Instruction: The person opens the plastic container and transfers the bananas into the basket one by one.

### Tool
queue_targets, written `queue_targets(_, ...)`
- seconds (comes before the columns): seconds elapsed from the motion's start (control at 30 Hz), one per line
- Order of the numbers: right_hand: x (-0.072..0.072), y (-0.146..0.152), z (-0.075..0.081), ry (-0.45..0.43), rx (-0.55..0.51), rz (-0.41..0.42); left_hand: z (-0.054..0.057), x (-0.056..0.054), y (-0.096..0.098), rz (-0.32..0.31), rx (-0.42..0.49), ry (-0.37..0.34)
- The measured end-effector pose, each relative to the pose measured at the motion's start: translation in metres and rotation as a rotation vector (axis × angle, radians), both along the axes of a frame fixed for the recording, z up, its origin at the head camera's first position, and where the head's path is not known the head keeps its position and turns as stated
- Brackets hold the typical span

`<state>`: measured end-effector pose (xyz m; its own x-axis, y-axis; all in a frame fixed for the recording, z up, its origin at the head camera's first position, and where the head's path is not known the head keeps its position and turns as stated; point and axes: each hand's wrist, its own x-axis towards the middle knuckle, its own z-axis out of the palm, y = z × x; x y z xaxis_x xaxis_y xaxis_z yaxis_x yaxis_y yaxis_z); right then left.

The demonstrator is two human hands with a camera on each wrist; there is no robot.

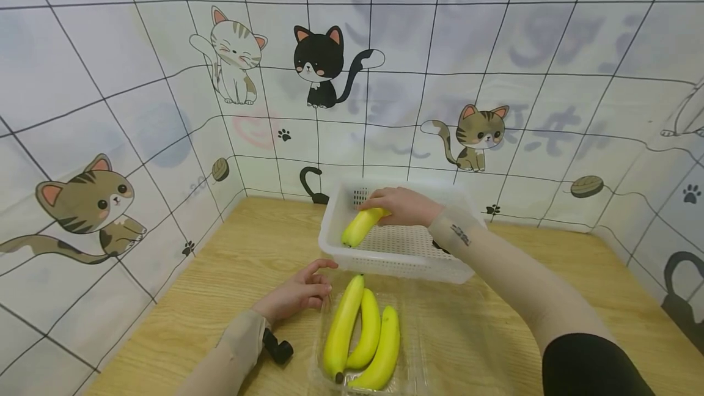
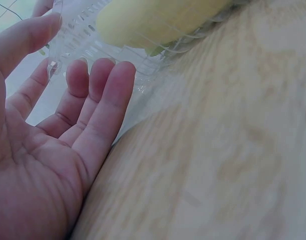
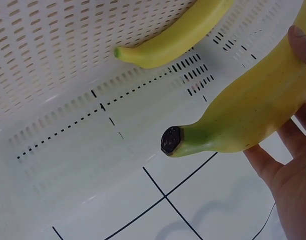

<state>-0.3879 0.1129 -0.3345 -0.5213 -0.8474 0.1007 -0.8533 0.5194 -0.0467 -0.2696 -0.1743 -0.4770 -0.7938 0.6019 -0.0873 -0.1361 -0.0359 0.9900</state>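
Observation:
My right hand [image 1: 404, 205] reaches into a white perforated plastic basket [image 1: 407, 266] and grips a yellow banana [image 3: 263, 105], its dark stem end sticking out past the fingers. Another banana [image 3: 178, 37] lies on the basket's floor beside it in the right wrist view. My left hand [image 1: 297, 293] rests near the table, fingers loosely bent, with fingertips right at the edge of a clear plastic box [image 1: 409, 338]. Three bananas lie side by side in that box: a long one [image 1: 342, 332], a middle one [image 1: 370, 330] and a curved one [image 1: 385, 353].
The wooden table [image 1: 258, 231] runs back to walls [image 1: 407, 35] covered with a cat-patterned, grid-lined sheet. The basket stands near the back wall, with the clear box in front of it. A black strap piece [image 1: 279, 348] sits at my left wrist.

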Motion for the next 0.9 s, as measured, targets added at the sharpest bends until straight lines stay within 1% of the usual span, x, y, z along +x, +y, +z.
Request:
queue_targets(0.27, -0.008, -0.005, -0.006, -0.053, 0.024, -0.033, 0.002, 0.000, -0.001, 0.003, -0.003, -0.003)
queue_targets(0.53, -0.011, -0.008, -0.012, -0.101, 0.045, -0.068, 0.005, 0.001, 0.000, 0.000, -0.010, -0.002)
queue_targets(0.73, -0.014, -0.008, -0.012, -0.108, 0.065, -0.080, 0.008, 0.002, 0.000, 0.002, -0.009, -0.011)
queue_targets(0.9, -0.022, -0.008, -0.019, -0.099, 0.083, -0.075, 0.010, 0.004, 0.000, -0.001, -0.010, -0.017)
